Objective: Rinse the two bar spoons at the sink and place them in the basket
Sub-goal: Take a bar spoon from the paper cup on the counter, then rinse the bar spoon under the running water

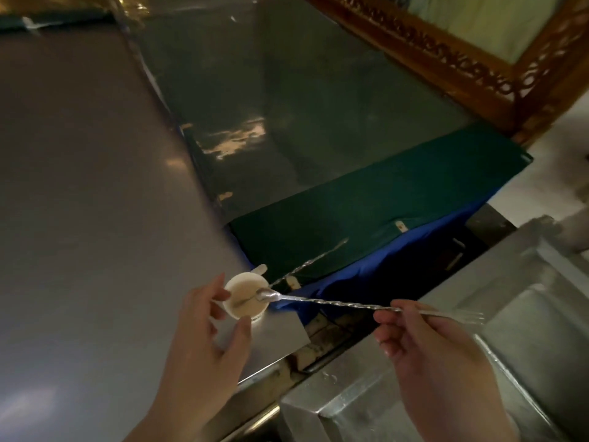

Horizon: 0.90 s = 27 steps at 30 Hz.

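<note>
Fingers of the right hand (427,342) pinch a long twisted steel bar spoon (334,302) near its forked end, bowl over the small white paper cup (243,298); the second spoon (302,266) rests inside. Left hand (207,333), spread, steadies the cup.

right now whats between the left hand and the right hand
In the head view, the twisted bar spoon spans the gap from the small cup by the left hand to the right hand.

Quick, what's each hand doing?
Left hand: open, fingers around the small cup.
Right hand: closed, pinching a bar spoon.
</note>
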Each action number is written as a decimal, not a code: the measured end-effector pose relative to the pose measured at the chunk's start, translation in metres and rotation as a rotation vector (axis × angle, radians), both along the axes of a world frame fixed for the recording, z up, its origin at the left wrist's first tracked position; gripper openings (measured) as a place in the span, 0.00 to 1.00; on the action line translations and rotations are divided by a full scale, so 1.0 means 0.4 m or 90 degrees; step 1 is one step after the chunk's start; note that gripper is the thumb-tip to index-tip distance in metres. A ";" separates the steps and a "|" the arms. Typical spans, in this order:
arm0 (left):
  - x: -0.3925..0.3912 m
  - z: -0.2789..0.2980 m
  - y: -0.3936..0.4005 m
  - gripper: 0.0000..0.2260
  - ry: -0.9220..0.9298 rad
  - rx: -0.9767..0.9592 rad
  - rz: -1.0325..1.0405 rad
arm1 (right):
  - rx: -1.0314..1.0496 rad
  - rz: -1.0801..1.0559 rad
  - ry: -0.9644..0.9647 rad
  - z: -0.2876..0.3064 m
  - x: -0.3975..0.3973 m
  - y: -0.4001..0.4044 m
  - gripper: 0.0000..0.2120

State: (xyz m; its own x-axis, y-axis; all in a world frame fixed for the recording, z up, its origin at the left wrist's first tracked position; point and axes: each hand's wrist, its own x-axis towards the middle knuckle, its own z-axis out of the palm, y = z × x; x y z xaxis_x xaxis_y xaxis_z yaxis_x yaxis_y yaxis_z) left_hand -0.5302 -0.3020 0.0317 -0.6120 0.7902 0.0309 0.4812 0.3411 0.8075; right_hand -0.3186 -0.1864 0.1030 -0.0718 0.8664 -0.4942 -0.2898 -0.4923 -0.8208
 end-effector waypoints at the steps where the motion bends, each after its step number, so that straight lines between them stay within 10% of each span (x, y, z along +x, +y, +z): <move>1: 0.021 0.015 0.011 0.26 -0.012 0.000 -0.021 | 0.005 -0.019 0.015 0.004 0.024 -0.003 0.10; 27: 0.948 0.021 0.370 0.16 -0.349 -0.040 -0.515 | 0.042 -0.572 0.165 -0.092 0.889 -0.156 0.11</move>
State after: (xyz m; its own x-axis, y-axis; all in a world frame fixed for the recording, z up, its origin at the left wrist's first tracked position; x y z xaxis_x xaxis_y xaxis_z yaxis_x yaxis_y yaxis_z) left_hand -0.1510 -0.1538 0.0402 0.1984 0.9682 -0.1525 0.1522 0.1233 0.9806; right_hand 0.0368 -0.2487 0.0661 0.5374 0.6762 -0.5039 -0.7163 0.0507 -0.6960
